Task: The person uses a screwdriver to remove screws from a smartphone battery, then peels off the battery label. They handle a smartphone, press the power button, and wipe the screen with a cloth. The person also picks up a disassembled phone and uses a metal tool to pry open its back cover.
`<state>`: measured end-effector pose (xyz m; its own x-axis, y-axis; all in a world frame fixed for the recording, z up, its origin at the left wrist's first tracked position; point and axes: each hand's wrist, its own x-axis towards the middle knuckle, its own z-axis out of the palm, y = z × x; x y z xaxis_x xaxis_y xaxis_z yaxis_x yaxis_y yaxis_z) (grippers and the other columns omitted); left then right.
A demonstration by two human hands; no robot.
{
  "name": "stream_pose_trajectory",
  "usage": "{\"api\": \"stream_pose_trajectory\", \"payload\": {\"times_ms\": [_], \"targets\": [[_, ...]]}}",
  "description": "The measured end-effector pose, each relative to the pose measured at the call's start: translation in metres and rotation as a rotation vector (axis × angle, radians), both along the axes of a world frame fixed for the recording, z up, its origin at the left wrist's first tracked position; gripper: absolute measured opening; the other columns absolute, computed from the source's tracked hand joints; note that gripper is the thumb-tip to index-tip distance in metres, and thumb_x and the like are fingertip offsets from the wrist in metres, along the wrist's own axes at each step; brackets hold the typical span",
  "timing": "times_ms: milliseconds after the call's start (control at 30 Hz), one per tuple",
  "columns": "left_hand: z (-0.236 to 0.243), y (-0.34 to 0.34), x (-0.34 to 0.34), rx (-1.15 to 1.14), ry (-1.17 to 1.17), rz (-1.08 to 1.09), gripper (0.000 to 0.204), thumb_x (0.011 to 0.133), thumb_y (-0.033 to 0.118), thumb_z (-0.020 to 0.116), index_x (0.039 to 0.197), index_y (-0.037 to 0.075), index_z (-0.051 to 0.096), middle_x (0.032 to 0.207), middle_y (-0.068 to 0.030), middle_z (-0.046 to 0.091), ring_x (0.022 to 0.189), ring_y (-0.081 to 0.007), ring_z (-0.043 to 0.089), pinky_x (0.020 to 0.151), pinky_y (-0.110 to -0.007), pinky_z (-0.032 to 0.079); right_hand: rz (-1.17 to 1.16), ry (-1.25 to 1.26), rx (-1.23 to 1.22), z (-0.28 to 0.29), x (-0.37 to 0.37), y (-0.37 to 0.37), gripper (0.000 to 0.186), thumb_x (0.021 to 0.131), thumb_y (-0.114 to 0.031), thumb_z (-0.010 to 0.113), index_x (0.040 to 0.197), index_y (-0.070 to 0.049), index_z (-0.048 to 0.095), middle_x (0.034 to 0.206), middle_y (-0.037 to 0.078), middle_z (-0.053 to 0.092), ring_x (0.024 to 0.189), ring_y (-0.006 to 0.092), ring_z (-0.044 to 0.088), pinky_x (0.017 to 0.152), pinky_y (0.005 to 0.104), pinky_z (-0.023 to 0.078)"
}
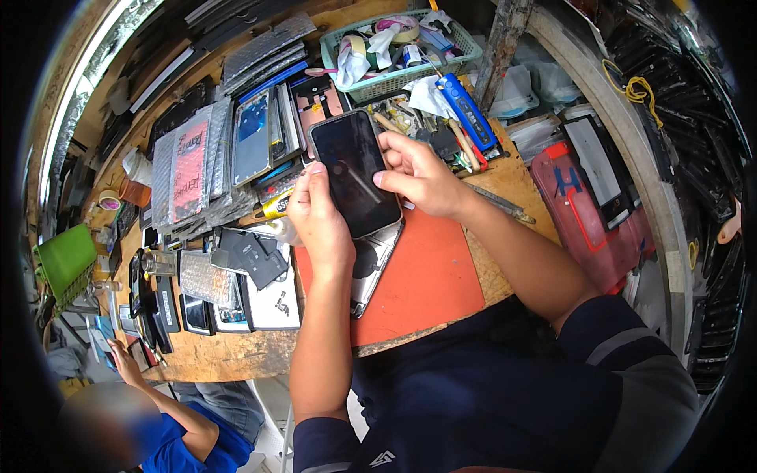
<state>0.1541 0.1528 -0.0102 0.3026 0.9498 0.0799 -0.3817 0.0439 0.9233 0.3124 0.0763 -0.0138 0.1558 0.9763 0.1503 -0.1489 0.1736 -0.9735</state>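
A black smartphone (353, 169) with a dark, reflective screen is held up over an orange-red mat (426, 276). My left hand (322, 221) grips its left edge, thumb along the side, the other fingers mostly behind it. At the opposite edge my right hand (426, 177) closes on the phone, thumb tip at the screen's border and fingers curled. Beneath the phone, partly covered by it and my left forearm, lies a phone part with bare metal and black areas (377, 264).
Left of the mat lie several dark flat parts (251, 256), phones and bubble-wrapped screens (177, 169). A green basket (402, 75) of odds and ends stands behind, with a blue electric screwdriver (467, 114) nearby. A red case (583, 213) is at right. Another person in blue (189, 441) sits lower left.
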Motion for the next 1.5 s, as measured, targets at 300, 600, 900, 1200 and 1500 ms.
{"api": "stream_pose_trajectory", "payload": {"times_ms": [300,600,900,1200,1500], "targets": [[0.002,0.004,0.000,0.069,-0.021,0.096,0.025,0.109,0.018,0.057,0.109,-0.002,0.071,0.103,-0.0005,0.069,0.093,-0.0065,0.058,0.085,-0.023,0.046,0.137,-0.119,-0.004,0.012,-0.010,-0.010,0.092,0.086,0.005,0.070,0.161,-0.005,0.018,0.126,0.010,0.059,0.103,0.0130,0.060,0.086,0.0284,0.050],[0.010,-0.003,0.004,0.181,0.056,0.013,0.033,0.108,0.028,0.061,0.115,-0.002,0.072,0.100,-0.0002,0.070,0.090,-0.0050,0.059,0.080,-0.023,0.049,0.317,0.526,-0.024,0.022,-0.001,-0.010,0.072,0.096,-0.019,0.048,0.162,-0.006,0.023,0.146,0.016,0.054,0.113,0.0308,0.068,0.070,0.0451,0.066],[0.062,-0.020,-0.044,1.113,0.548,0.527,0.019,0.091,0.010,0.073,0.105,0.000,0.065,0.094,-0.0148,0.065,0.081,-0.0290,0.064,0.072,-0.039,0.051,0.228,0.594,0.093,0.026,0.019,-0.012,0.073,0.098,-0.034,0.045,0.163,-0.008,0.024,0.156,0.014,0.049,0.129,0.0319,0.060,0.083,0.0488,0.058],[0.016,-0.011,-0.111,0.703,1.212,0.357,0.062,0.079,0.034,0.084,0.123,-0.003,0.062,0.109,-0.0210,0.068,0.105,-0.0367,0.063,0.091,-0.047,0.051,0.081,0.589,0.107,0.025,0.025,-0.008,0.062,0.101,-0.036,0.044,0.157,-0.012,0.036,0.155,0.008,0.052,0.135,0.0274,0.056,0.097,0.0522,0.052],[0.069,0.041,-0.242,0.458,1.184,0.701,0.050,0.078,0.046,0.079,0.096,0.000,0.072,0.090,-0.0172,0.075,0.081,-0.0345,0.073,0.074,-0.046,0.056,0.106,0.582,0.123,0.023,0.037,-0.012,0.059,0.102,-0.034,0.045,0.156,-0.014,0.039,0.152,0.006,0.054,0.132,0.0246,0.057,0.098,0.0488,0.052]]}}
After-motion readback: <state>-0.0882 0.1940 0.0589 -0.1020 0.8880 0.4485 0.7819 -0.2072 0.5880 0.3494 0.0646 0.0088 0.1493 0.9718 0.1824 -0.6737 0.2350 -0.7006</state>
